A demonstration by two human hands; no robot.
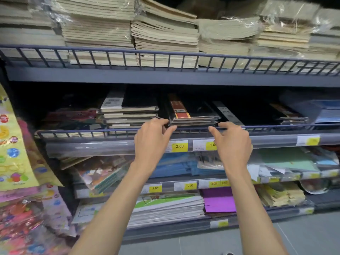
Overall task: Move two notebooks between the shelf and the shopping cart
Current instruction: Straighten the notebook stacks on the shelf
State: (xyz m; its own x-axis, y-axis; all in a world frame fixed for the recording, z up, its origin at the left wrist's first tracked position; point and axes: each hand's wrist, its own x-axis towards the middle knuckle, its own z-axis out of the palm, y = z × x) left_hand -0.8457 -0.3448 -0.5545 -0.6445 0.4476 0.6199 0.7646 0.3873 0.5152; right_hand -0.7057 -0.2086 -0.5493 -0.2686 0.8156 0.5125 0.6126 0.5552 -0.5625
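Now both hands reach up to the middle shelf [276,138], each at one front corner of a short stack of black notebooks [193,117] wrapped in clear film, the top one crossed by a red and orange band. The stack lies flat behind the wire rail [82,133], between a taller pile [128,115] with a white label on its left and more black books [257,113] on its right.

The left hand [153,138] has its fingers curled at the stack's left corner and its thumb stretched out beneath, along the rail; I cannot tell whether it pinches the notebooks or only touches them. The right hand [232,142] is just beside the right corner, fingers loosely bent, thumb pointing toward the stack, holding nothing.

Yellow price tags [179,146] sit on the shelf's front edge, partly hidden by the hands. Above, a top shelf [165,75] carries high stacks of beige exercise books [165,34]. Below lie coloured paper packs, one of them purple [219,199]. Sticker sheets [14,148] hang at the far left.
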